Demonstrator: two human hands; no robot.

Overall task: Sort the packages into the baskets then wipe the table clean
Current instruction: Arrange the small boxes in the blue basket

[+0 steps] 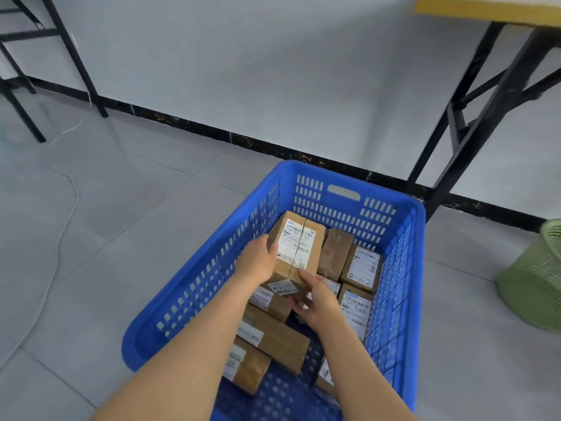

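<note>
A slotted blue plastic basket [358, 179] held labelled brown cardboard packages [362, 267]. The left hand [258, 261] and right hand [320, 302] clasped one box [299, 247]

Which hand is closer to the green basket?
Right. The right hand grips the near corner of the cardboard package, on the side toward the green basket; the left hand holds its left edge, farther away.
</note>
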